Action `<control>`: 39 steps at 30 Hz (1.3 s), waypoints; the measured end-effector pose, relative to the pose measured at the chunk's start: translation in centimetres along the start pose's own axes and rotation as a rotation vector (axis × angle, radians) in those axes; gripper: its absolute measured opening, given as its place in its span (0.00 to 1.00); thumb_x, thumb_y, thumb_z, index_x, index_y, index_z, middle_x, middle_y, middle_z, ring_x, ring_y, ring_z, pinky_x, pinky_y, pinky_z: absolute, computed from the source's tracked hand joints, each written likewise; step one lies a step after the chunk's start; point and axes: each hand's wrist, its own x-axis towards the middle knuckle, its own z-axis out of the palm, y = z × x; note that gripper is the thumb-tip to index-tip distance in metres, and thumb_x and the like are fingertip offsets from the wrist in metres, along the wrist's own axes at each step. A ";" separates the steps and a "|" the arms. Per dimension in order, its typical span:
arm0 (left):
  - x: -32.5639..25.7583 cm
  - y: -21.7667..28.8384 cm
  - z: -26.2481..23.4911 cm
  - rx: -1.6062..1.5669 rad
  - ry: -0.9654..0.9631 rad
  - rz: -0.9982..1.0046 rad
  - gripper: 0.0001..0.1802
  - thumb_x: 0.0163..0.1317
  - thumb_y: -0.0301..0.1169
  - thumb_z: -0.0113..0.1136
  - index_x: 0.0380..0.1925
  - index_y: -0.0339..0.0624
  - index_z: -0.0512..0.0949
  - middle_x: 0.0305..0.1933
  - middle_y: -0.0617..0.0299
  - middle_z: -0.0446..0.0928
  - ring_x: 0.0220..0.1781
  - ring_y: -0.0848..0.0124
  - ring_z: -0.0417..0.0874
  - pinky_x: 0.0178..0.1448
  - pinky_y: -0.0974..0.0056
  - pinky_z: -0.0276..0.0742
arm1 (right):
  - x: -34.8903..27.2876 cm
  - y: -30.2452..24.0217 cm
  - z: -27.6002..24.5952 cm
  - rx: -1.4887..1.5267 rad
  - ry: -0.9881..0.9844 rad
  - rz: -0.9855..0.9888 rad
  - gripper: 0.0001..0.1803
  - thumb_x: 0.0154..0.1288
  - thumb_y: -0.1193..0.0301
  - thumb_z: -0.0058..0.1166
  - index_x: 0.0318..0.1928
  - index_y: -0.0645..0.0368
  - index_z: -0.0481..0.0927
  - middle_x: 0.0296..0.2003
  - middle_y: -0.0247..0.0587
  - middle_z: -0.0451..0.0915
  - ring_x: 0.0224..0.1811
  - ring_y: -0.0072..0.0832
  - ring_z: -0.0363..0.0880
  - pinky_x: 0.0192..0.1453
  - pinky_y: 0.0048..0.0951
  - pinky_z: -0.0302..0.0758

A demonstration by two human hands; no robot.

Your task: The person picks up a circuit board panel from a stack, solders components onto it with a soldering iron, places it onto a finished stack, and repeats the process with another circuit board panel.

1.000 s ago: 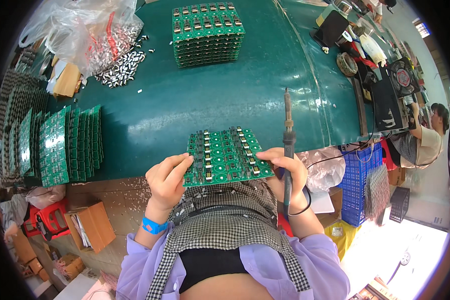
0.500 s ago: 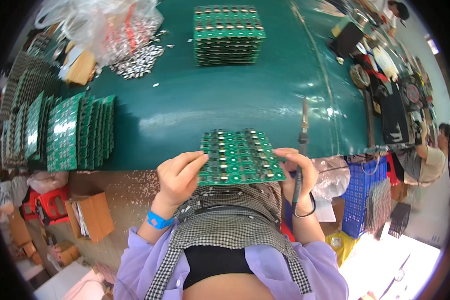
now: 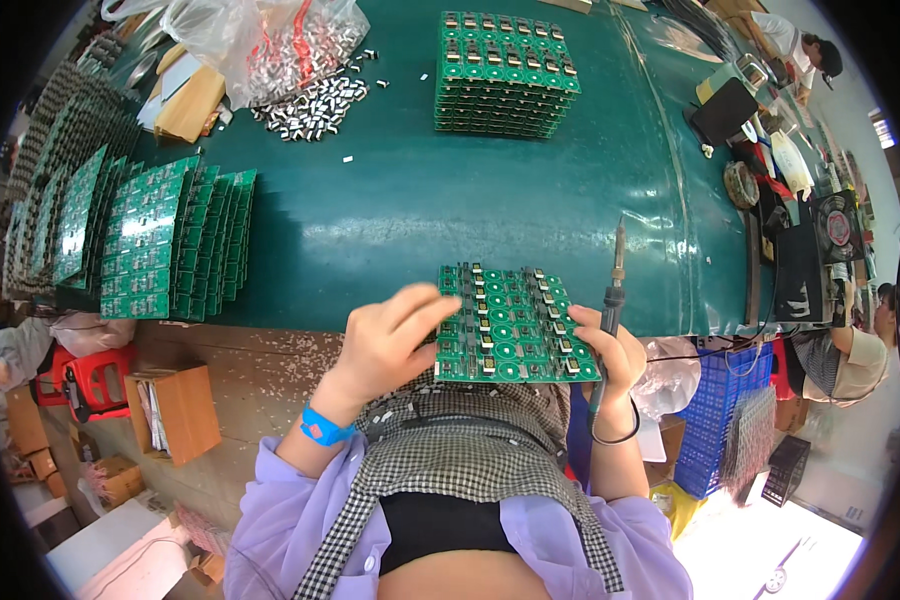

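A green circuit board point(image 3: 518, 335) with rows of small black and metal parts is tilted in front of my lap, at the table's near edge. My right hand point(image 3: 615, 355) grips the board's right edge. The same hand also holds a soldering iron point(image 3: 613, 300), its tip pointing up and away over the table. At the board's left side is my left hand point(image 3: 395, 335), a little blurred, its thumb and fingers apart. One fingertip reaches over the left row of parts; whether it touches them I cannot tell.
Stacked circuit boards point(image 3: 505, 80) stand at the far middle of the green table point(image 3: 370, 240). More boards point(image 3: 155, 240) lean in rows at left. Small metal parts point(image 3: 315, 108) lie beside a plastic bag point(image 3: 300, 50). A fan point(image 3: 838, 225) and a blue crate point(image 3: 725, 415) are at right.
My left hand has loosened from the board's left edge, and its fingers have spread over the board. The view has shifted, so the table things sit farther right. My right hand keeps its hold.
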 end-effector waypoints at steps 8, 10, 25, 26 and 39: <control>3.5 -2.2 1.1 0.020 -0.367 -0.203 0.26 0.49 0.22 0.57 0.53 0.45 0.76 0.49 0.58 0.75 0.38 0.52 0.81 0.39 0.54 0.77 | -0.2 0.0 0.2 -0.006 0.013 -0.014 0.10 0.49 0.76 0.57 0.35 0.62 0.78 0.37 0.50 0.85 0.39 0.42 0.86 0.40 0.32 0.83; 3.7 -2.2 1.3 0.012 -0.377 -0.203 0.24 0.50 0.23 0.57 0.51 0.45 0.77 0.48 0.58 0.75 0.38 0.52 0.81 0.39 0.54 0.77 | -0.2 -0.1 0.3 -0.013 0.008 -0.015 0.10 0.49 0.77 0.57 0.35 0.61 0.78 0.37 0.50 0.85 0.39 0.42 0.86 0.40 0.32 0.83; 3.4 -2.6 1.6 -0.037 -0.360 -0.173 0.20 0.50 0.29 0.59 0.46 0.46 0.80 0.46 0.58 0.76 0.37 0.53 0.82 0.39 0.56 0.77 | 0.4 -0.2 0.4 0.014 0.027 -0.009 0.09 0.50 0.77 0.57 0.35 0.61 0.78 0.37 0.50 0.85 0.38 0.42 0.86 0.40 0.32 0.82; 3.4 -2.6 1.7 -0.055 -0.357 -0.180 0.20 0.50 0.29 0.59 0.46 0.46 0.80 0.46 0.58 0.76 0.37 0.53 0.82 0.39 0.56 0.77 | 0.4 -0.2 0.4 0.016 0.028 -0.012 0.09 0.50 0.77 0.57 0.35 0.61 0.78 0.37 0.50 0.85 0.38 0.42 0.86 0.40 0.32 0.82; 3.0 -1.7 1.6 -0.173 -0.234 -0.284 0.20 0.48 0.29 0.63 0.44 0.46 0.81 0.47 0.58 0.76 0.41 0.54 0.83 0.44 0.58 0.78 | 0.4 -0.1 0.5 0.025 0.047 -0.019 0.09 0.49 0.76 0.57 0.34 0.62 0.79 0.36 0.50 0.85 0.37 0.43 0.86 0.40 0.32 0.82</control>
